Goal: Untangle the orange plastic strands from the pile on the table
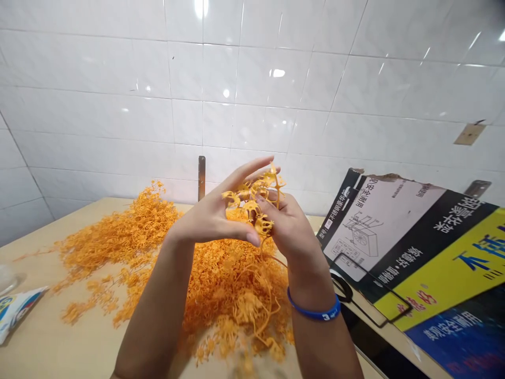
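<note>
White-tiled wall (236, 79) behind a pale worktop (79, 337); orange moulded plastic sprue cluster (252, 202) held above the heap of orange sprues (221, 300), long axis running crosswise, right end raised; left hand (211, 218) with fingers spread wide around it; right hand (288, 226) with fingers curled against it.

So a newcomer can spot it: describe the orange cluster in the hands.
Find the wooden table below the tiled wall, with its large heap of orange plastic pieces. Above the heap, between the left hand and right hand, is a small orange cluster, held clear of the rest.
</note>
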Motion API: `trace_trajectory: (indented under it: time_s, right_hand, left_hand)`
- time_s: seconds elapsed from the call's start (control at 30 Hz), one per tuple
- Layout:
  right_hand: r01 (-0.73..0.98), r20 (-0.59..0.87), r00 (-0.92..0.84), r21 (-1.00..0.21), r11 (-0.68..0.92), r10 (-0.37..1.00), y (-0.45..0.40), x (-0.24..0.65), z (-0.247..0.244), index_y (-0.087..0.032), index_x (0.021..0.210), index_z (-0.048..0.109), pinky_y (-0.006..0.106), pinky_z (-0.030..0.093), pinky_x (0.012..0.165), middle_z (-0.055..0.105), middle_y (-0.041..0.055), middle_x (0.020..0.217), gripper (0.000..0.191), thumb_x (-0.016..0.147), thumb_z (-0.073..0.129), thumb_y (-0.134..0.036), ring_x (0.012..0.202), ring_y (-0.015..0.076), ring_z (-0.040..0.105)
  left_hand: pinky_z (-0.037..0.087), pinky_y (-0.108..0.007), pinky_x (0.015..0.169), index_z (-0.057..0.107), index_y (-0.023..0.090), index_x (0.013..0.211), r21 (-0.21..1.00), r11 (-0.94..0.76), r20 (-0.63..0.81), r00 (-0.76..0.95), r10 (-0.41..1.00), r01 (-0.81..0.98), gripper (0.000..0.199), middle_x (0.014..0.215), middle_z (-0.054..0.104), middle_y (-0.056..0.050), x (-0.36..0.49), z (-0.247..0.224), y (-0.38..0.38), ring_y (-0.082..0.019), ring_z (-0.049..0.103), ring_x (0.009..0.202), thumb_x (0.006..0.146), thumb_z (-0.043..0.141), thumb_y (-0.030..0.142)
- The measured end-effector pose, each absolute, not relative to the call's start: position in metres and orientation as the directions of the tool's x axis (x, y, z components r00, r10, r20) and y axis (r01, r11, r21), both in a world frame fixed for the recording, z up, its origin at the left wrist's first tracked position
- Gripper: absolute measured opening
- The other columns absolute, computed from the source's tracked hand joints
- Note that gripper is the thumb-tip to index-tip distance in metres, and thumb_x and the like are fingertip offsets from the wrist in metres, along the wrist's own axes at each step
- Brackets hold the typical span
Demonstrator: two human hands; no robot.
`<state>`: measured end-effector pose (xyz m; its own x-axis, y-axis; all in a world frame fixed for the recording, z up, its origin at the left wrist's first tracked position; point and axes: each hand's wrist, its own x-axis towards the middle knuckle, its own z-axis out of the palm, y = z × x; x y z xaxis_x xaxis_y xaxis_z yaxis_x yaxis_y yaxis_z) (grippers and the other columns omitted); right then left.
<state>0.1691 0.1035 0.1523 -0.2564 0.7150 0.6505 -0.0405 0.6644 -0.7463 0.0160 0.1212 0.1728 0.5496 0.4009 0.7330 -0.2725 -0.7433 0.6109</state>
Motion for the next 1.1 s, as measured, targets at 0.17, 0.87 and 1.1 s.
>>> trace_trajectory:
  time_s: [0.17, 0.87, 1.1]
  right_hand:
    - [-0.036, 0.648, -0.260, -0.747, 0.663, 0.716, 0.102, 0.167, 0.152, -0.018, 0.065, 0.051, 0.025, 0.030, 0.048, 0.043, -0.0034, 0.058, 0.039, 0.088, 0.057, -0.049, 0.051, 0.0087, 0.035]
    - [-0.032, 0.532, -0.418, -0.819, 0.573, 0.737, 0.101, 0.155, 0.150, -0.020, 0.057, 0.046, 0.023, 0.031, 0.041, 0.042, -0.0038, 0.052, 0.045, 0.087, 0.056, -0.051, 0.045, 0.0078, 0.036]
    - [0.095, 0.687, -0.297, -0.670, 0.737, 0.663, 0.109, 0.153, 0.146, -0.020, 0.068, 0.048, 0.025, 0.034, 0.048, 0.047, -0.0020, 0.061, 0.030, 0.093, 0.050, -0.035, 0.055, 0.0101, 0.043]
  left_hand:
    - [0.046, -0.044, 0.105, 0.043, 0.030, 0.143, 0.620, -0.759, 0.664, 0.646, 0.376, -0.196, 0.089, 0.142, 0.051, -0.011, 0.015, 0.169, 0.131, -0.031, 0.049, 0.130, 0.065, 0.084, 0.038]
    - [0.057, -0.035, 0.079, 0.070, 0.022, 0.115, 0.736, -0.642, 0.601, 0.642, 0.476, -0.213, 0.043, 0.117, 0.069, -0.012, 0.013, 0.173, 0.118, -0.025, 0.068, 0.099, 0.092, 0.048, 0.051]
    - [0.055, -0.027, 0.066, 0.075, 0.020, 0.101, 0.727, -0.667, 0.620, 0.572, 0.537, -0.162, 0.040, 0.116, 0.070, -0.011, 0.012, 0.175, 0.117, -0.019, 0.069, 0.085, 0.093, 0.048, 0.049]
